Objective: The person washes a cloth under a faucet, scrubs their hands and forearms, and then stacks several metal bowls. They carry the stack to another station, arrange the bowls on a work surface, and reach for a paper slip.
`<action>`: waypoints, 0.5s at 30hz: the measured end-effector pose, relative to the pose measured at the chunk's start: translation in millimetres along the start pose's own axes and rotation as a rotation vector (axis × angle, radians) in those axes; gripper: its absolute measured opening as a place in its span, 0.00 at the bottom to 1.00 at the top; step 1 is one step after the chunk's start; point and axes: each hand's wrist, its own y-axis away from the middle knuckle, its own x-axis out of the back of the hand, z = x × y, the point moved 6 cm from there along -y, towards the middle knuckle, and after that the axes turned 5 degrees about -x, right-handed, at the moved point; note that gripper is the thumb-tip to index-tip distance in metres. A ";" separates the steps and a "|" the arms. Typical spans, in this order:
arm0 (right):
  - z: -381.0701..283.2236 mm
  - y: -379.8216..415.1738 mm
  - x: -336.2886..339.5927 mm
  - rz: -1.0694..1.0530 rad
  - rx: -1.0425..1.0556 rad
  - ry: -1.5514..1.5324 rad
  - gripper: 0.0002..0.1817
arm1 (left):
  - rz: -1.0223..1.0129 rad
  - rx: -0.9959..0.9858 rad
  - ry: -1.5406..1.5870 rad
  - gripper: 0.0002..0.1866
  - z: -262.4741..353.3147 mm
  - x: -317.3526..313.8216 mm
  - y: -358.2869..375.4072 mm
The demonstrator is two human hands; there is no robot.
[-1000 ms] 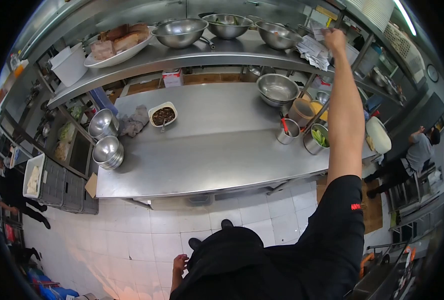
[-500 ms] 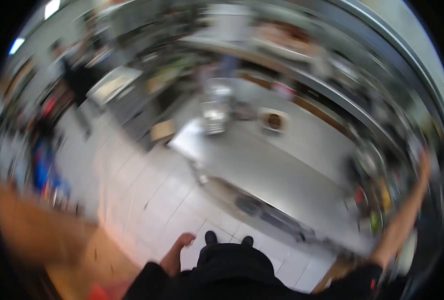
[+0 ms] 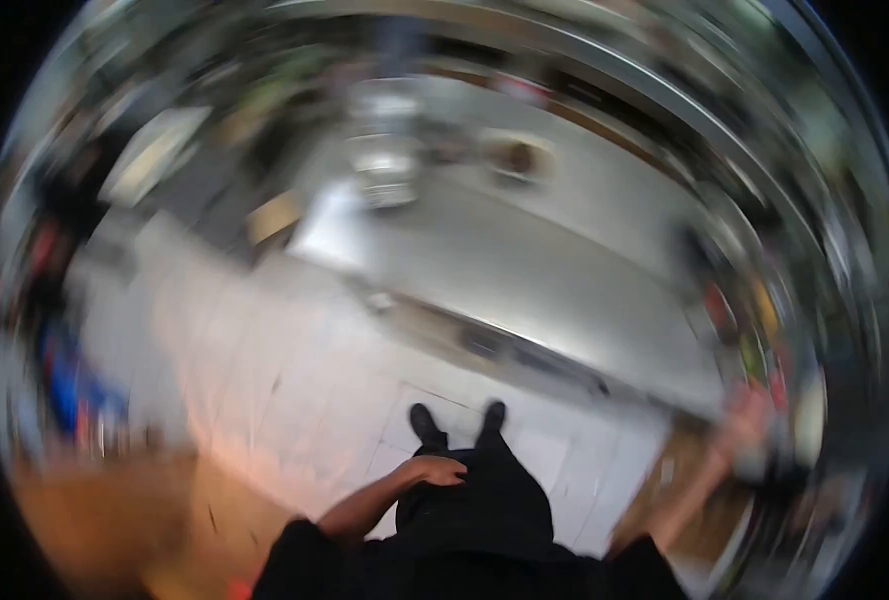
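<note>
My left hand [image 3: 438,470] is in front of my dark clothing at waist height, fingers stretched out and nothing seen in them. On the right, my right hand [image 3: 748,415] is smeared by motion, so I cannot tell whether it holds anything. It overlaps the right end of the steel counter [image 3: 535,270] in this view, close to a cluster of coloured containers [image 3: 755,325].
Stacked metal pans [image 3: 383,170] and a pale container with brown contents [image 3: 518,157] stand on the counter. A cardboard-coloured box [image 3: 275,217] is at its left, by a pale tray [image 3: 155,155]. White floor tiles [image 3: 295,360] lie around my feet.
My right hand has come down and inward from the shelf side at far right. My left hand has moved right, in front of my body. The view has tilted downward.
</note>
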 end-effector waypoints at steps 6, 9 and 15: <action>194.3 376.9 -50.2 -1.090 -0.481 0.330 0.15 | 0.128 0.142 -0.240 0.16 43.9 2.5 -32.4; 275.0 536.2 31.6 -1.069 -1.407 0.398 0.12 | -0.035 0.083 -0.285 0.19 24.2 -0.9 -67.9; 279.0 578.4 69.3 -0.700 -1.706 -0.073 0.12 | -0.357 0.382 0.047 0.23 45.7 6.0 -110.3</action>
